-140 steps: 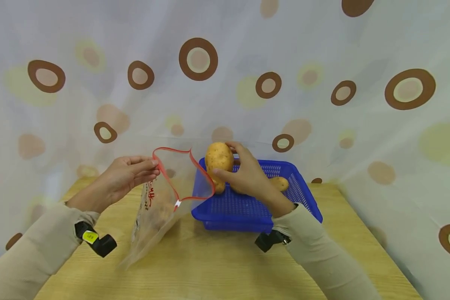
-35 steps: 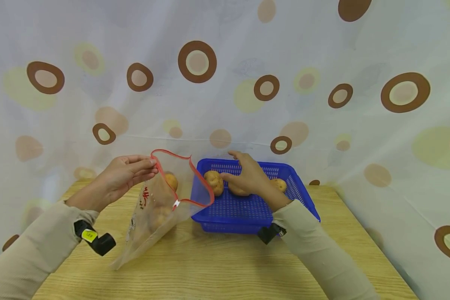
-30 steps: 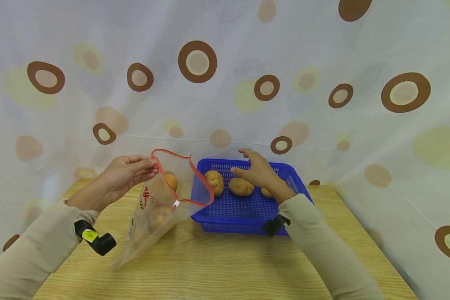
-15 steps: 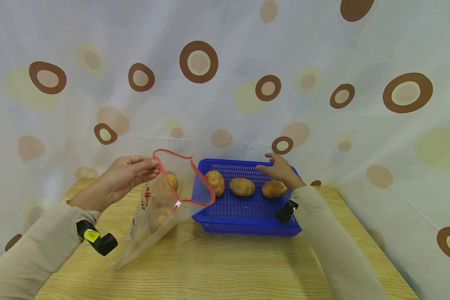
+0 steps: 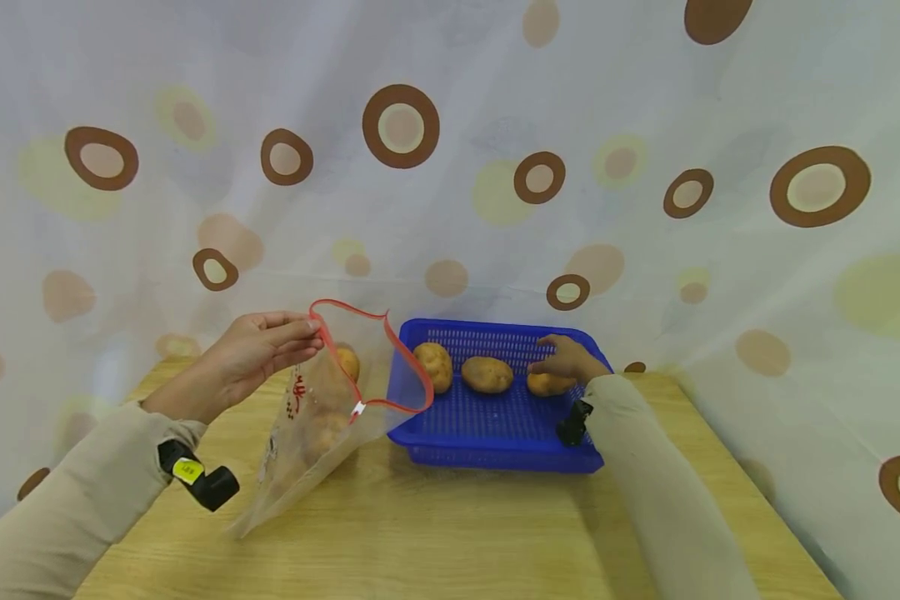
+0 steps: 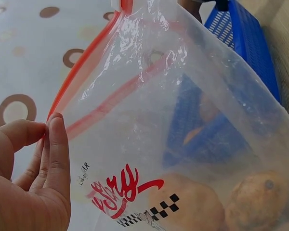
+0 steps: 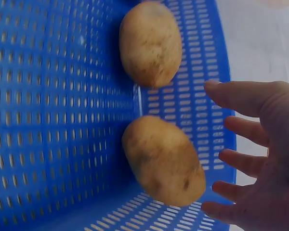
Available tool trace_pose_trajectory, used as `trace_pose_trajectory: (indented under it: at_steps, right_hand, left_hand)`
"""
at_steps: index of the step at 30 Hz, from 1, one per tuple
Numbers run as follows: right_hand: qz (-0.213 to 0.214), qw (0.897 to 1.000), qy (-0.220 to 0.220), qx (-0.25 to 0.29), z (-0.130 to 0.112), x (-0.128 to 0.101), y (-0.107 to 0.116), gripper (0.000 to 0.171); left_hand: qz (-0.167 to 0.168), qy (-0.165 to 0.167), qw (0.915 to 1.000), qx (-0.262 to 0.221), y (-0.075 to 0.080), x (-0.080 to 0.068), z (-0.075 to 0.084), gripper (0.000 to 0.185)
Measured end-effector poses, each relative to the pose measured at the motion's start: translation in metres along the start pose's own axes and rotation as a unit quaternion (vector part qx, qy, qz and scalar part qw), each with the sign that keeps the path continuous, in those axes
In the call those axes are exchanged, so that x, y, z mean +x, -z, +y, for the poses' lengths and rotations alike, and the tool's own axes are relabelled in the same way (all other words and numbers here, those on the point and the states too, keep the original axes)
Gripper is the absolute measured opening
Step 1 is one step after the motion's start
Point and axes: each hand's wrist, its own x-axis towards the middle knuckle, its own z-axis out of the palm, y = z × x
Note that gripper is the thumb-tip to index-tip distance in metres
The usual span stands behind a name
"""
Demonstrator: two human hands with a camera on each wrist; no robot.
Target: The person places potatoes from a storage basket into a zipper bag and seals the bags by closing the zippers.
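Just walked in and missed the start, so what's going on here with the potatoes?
A person sits at a wooden table. Their left hand pinches the red rim of a clear zip bag, holding it open; potatoes already lie inside. Their right hand, fingers spread, reaches over the rightmost potato in a blue basket but has not closed on it. Two more potatoes lie in the basket beside it.

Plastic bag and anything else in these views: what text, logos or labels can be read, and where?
Red script logo on the plastic bag: a stylised word, letters not clear enough to quote.
Small black print beside the logo: too small to read.
Checkered black strip under the logo: a pattern, no text.
Yellow sticker on the left wrist camera: print blurred, unreadable.
Basket and potatoes: no markings.
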Motion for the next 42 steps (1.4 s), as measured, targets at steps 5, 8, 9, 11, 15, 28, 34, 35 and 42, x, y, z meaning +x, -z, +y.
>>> trace_pose_trajectory:
  at_steps: [5, 8, 9, 11, 15, 28, 34, 35, 42]
  right_hand:
    - [-0.027, 1.000, -0.005, -0.003, 0.007, 0.002, -0.004, 0.062]
    - [-0.032, 0.999, 0.002, 0.001, 0.009, 0.003, -0.004, 0.060]
    - [-0.035, 0.999, 0.003, 0.002, 0.010, 0.002, -0.003, 0.059]
    - [-0.043, 0.999, 0.004, 0.004, 0.012, 0.002, -0.002, 0.060]
    - [-0.061, 0.998, 0.012, 0.007, 0.028, 0.013, -0.002, 0.065]
    - [-0.064, 0.991, -0.014, -0.114, 0.031, 0.022, -0.016, 0.070]
    - [-0.038, 0.994, -0.017, -0.105, 0.015, 0.005, -0.014, 0.054]
    - [-0.035, 0.994, -0.019, -0.100, 0.014, 0.004, -0.014, 0.055]
    - [-0.015, 0.995, 0.018, -0.097, 0.010, 0.006, -0.003, 0.056]
  left_hand:
    - [-0.004, 0.000, 1.0000, 0.007, 0.001, -0.002, -0.003, 0.005]
    - [-0.005, -0.006, 0.9999, 0.007, 0.001, -0.003, -0.002, 0.005]
    - [-0.006, -0.008, 0.9999, 0.007, 0.001, -0.002, -0.001, 0.005]
    - [-0.006, -0.009, 0.9999, 0.004, 0.000, -0.002, 0.000, 0.005]
    - [-0.009, -0.008, 0.9999, -0.006, -0.003, 0.000, 0.001, 0.005]
    - [-0.004, -0.007, 0.9999, -0.012, 0.001, 0.000, -0.002, 0.005]
    - [-0.001, -0.008, 0.9999, -0.010, 0.001, 0.000, -0.002, 0.006]
    - [-0.001, -0.009, 0.9999, -0.010, 0.001, 0.000, -0.002, 0.006]
    - [-0.001, -0.009, 0.9999, -0.008, 0.003, -0.001, -0.001, 0.006]
